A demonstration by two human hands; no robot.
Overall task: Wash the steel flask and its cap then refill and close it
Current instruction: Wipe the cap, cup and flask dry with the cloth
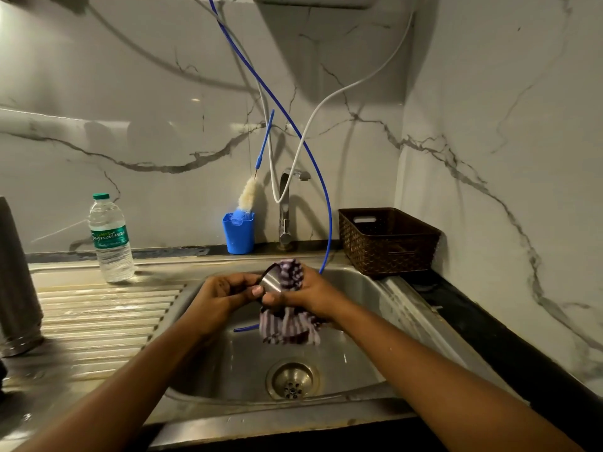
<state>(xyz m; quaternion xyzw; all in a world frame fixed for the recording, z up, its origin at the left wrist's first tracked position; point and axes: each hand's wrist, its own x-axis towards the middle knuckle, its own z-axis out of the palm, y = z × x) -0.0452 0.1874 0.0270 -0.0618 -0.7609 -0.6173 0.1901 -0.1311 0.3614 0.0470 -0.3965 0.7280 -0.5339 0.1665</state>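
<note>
Over the steel sink (365, 350) both my hands meet around the flask's steel cap (272, 283), a small shiny cup shape. My left hand (218, 296) pinches the cap's edge. My right hand (306, 293) presses a purple striped cloth (288, 322) against the cap; the cloth hangs down below my fingers. The steel flask (14, 282) stands upright on the drainboard at the far left, partly cut off by the frame.
A plastic water bottle (111, 238) stands on the drainboard (98, 318). Behind the sink are a blue cup (239, 234) with a bottle brush, the tap (287, 207), and a brown basket (388, 241) at the right. A blue hose (321, 190) dangles into the sink.
</note>
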